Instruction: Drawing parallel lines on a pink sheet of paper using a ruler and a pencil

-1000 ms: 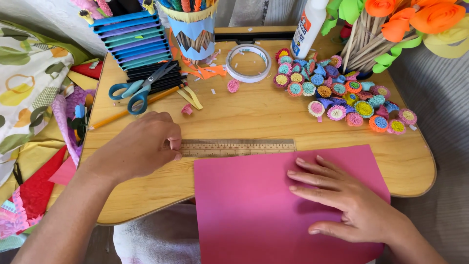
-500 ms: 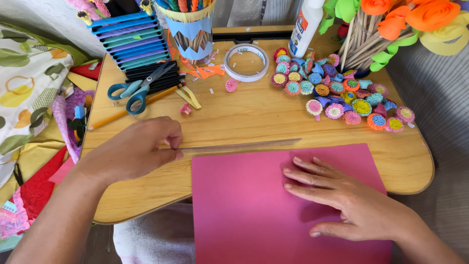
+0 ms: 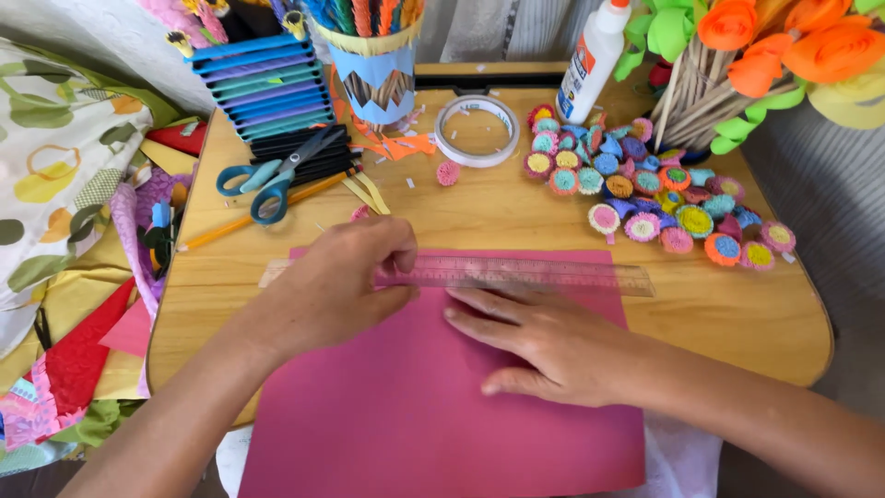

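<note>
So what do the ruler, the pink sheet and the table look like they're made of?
The ruler looks like clear plastic: the pink shows through it. The pink sheet seems matte paper or thin card, flat and without shine. The table looks like light wood or a wood-look laminate, with visible grain and a smooth finish. The left hand grips the ruler; the right hand presses flat on the sheet.

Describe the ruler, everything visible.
The ruler is a long, clear plastic strip with fine graduation marks, lying flat across the top edge of the pink paper sheet, its right end past the paper on the wooden table. The left hand covers and pinches its left part; the right hand lies just below, fingertips at its lower edge.
</note>
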